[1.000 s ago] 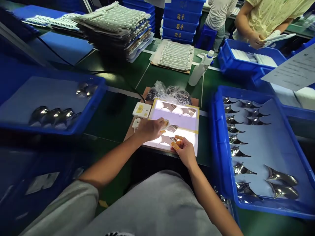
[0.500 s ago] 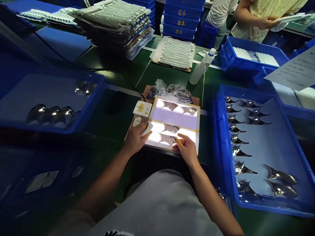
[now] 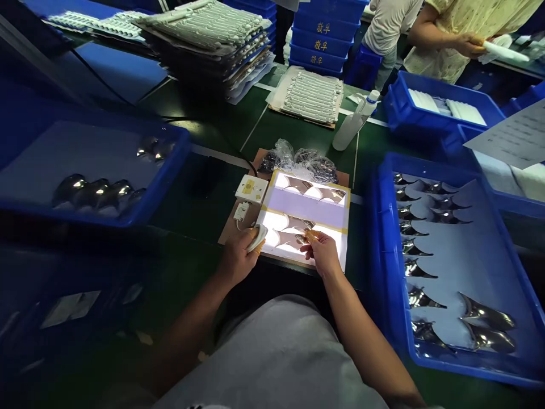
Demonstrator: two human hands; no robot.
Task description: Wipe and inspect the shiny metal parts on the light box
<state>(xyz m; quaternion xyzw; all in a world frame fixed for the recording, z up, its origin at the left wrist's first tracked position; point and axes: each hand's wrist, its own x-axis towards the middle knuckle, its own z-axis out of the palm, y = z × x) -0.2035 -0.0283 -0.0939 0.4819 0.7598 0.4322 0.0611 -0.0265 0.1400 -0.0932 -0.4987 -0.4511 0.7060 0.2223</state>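
My left hand (image 3: 240, 257) is closed around a folded white cloth (image 3: 258, 237) at the left edge of a lit white light panel (image 3: 340, 250). My right hand (image 3: 324, 250) is over the panel's right part, thumb and fingers pinched together at the dark patterned end of a grey curved film shape (image 3: 287, 240); what lies between the fingertips is too small to make out. Another grey shape lies just above it on the glowing surface. Two more grey shapes (image 3: 298, 185) show in the panel's upper strip, above a lilac band with yellow edges.
Blue trays with shiny curved metal pieces stand left (image 3: 181, 170) and right (image 3: 385, 272). Behind the panel lie crumpled clear plastic bags (image 3: 315, 165); a white switch box (image 3: 251, 188) sits at its left. Farther back are a bottle (image 3: 351, 128), stacked white parts (image 3: 204, 28) and co-workers.
The view has shifted slightly, so the scene sits a little lower and farther right. My right fingers have drawn together at the grey shape's end. My left hand keeps the white cloth.
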